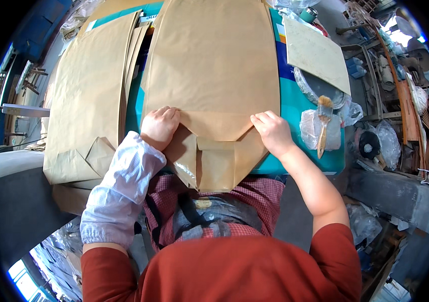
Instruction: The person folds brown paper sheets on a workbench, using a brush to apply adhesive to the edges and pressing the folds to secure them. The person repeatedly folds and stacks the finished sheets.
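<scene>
Workshop clutter crowds both sides of a teal-covered worktable (336,162), where a large kraft paper bag (212,65) lies flat at the center, its partly folded near end jutting over the edge toward the worker's lap. The left hand (160,127) is curled tight on the left corner of the fold; the right hand (273,132), well apart from it, pinches the right corner between thumb and fingers. Shaping the bag's end appears to be the step in hand, and the next move seems to call for an even pull on both corners, then a firm crease. To the left lies a stack of kraft bags (86,105); to the right, a wooden-handled bristle brush (322,132) rests on clear plastic, just below a pale board (317,53) partly covering a round basin (305,88)
</scene>
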The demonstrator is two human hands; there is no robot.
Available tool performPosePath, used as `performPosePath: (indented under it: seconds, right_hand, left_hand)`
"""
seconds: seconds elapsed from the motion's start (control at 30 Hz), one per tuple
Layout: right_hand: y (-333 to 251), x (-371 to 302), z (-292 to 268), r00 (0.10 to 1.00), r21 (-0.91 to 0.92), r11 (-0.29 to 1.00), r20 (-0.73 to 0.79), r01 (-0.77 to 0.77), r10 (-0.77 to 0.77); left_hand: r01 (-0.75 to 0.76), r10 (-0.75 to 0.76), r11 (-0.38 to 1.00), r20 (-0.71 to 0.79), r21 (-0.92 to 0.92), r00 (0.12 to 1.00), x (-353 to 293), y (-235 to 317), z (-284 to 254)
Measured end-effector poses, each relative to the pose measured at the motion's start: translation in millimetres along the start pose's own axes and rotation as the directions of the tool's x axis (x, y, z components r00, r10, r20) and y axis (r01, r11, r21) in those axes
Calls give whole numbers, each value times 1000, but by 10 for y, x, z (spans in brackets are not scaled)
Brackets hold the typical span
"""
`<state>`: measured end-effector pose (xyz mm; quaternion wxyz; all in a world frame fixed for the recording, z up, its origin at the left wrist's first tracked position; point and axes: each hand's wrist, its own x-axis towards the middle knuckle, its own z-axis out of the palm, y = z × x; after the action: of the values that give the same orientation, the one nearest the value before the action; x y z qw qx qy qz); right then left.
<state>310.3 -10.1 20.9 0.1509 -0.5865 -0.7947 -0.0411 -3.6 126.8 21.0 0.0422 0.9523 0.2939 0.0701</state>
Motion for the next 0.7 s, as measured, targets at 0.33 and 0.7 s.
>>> performPosePath:
  seconds: [0.33,0.7]
  right_hand:
    - [-395,-231,-273,966,206,978,259,-36,-19]
    - [-956,-538,-161,983,292,939,40,-184,180]
  left_hand:
    - [-149,151,987,46,-61,987,-358,348,-129]
    - [-145,260,836,151,-529,954,-373,202,-107]
